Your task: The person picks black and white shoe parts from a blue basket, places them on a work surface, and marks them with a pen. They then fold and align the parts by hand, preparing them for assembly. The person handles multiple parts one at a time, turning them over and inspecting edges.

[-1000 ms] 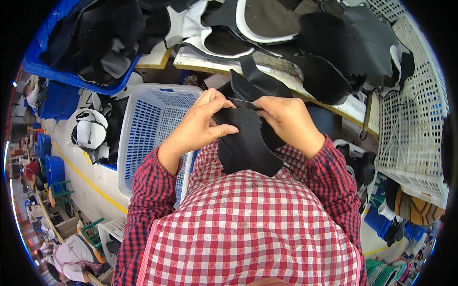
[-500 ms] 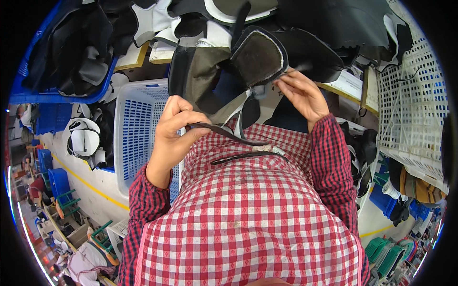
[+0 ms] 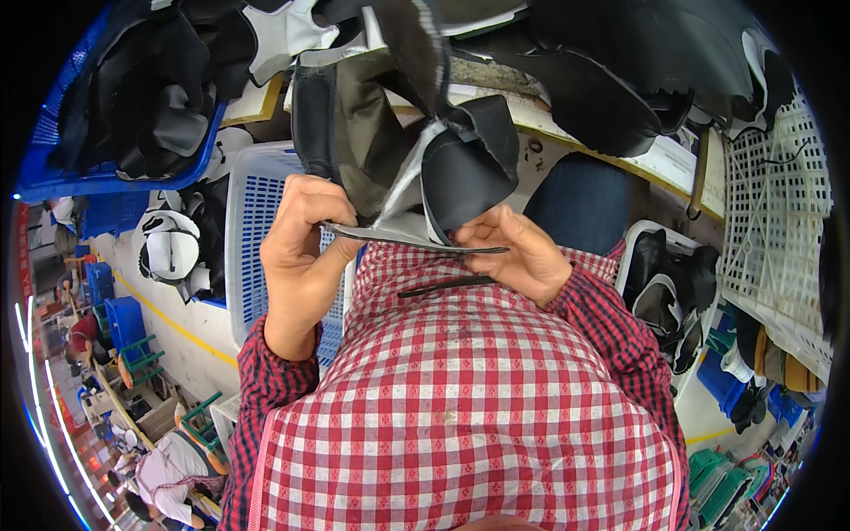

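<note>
Black stitched piece [image 3: 467, 181], one: was held up at the tabletop's [image 3: 580, 142] near edge, by the checked apron [image 3: 452, 389]. Left hand [image 3: 305, 239]: grip pinched its left end. Right hand [image 3: 521, 255]: curled at its right end; pinching could not be told. Handling: even tension, edges aligned, seemed advisable.

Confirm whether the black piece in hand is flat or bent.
Bent, not flat: the black piece curls up beyond the left hand and right hand, its panels at different angles, with brownish lining showing.

pale perforated basket [image 3: 236, 274] just left of the fingers [image 3: 310, 211]. blue crate [image 3: 62, 181] farther left, beyond. white lattice crate [image 3: 772, 208] well right.
</note>
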`<action>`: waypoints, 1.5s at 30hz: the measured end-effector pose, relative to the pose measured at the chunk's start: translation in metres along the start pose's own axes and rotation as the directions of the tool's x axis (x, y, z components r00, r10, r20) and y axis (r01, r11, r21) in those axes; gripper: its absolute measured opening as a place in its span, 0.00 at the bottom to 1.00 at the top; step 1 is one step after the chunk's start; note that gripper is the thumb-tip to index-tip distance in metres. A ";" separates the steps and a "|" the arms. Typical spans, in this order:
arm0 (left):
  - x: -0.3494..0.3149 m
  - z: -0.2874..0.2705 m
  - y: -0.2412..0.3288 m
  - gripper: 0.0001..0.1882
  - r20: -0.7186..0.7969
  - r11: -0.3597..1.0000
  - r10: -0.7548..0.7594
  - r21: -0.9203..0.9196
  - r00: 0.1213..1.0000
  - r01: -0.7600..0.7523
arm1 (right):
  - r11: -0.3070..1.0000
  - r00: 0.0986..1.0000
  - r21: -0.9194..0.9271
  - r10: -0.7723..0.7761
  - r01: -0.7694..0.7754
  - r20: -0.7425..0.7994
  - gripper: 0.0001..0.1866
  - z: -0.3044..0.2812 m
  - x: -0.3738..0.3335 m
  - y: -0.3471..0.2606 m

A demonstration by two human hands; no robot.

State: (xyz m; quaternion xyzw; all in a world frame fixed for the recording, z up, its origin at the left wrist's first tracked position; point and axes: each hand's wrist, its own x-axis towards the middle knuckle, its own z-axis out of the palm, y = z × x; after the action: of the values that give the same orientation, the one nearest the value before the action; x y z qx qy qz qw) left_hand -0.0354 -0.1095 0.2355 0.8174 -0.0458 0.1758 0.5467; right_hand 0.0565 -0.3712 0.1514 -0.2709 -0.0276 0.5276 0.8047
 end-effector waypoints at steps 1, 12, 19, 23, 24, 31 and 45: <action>0.001 -0.003 0.002 0.16 -0.016 0.999 0.029 0.025 0.999 -0.028 | 0.992 1.000 0.121 0.031 -0.031 0.004 0.25 0.008 0.005 0.000; 0.014 -0.025 0.016 0.14 -0.129 0.937 0.236 0.293 0.963 -0.190 | 0.882 0.920 0.409 -0.338 0.235 0.200 0.16 0.030 0.039 -0.063; 0.042 -0.020 0.020 0.17 -0.055 0.895 0.288 0.372 0.956 -0.248 | 0.145 0.724 -0.716 -0.270 0.683 0.635 0.31 0.090 0.057 -0.105; 0.041 -0.014 0.026 0.15 -0.082 0.862 0.360 0.411 0.929 -0.297 | -0.336 0.698 -0.743 -0.269 0.578 0.664 0.36 0.094 0.056 -0.101; 0.039 -0.013 0.024 0.15 -0.073 0.837 0.385 0.447 0.920 -0.315 | -0.418 0.688 -0.732 -0.284 0.538 0.668 0.36 0.091 0.059 -0.095; 0.033 -0.006 0.001 0.16 -0.090 0.775 0.434 0.545 0.896 -0.320 | -0.663 0.486 -0.624 -0.419 0.414 0.767 0.21 0.069 0.068 -0.073; 0.029 0.012 -0.008 0.17 -0.023 0.692 0.483 0.623 0.875 -0.365 | -0.751 0.473 -0.525 -0.321 0.400 0.821 0.14 0.062 0.052 -0.080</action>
State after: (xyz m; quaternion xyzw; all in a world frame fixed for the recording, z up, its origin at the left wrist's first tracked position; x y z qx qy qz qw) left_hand -0.0039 -0.1133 0.2339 0.8942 -0.1250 0.3780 0.2047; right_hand 0.1261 -0.3250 0.2290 -0.6976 -0.5819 -0.2419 0.3410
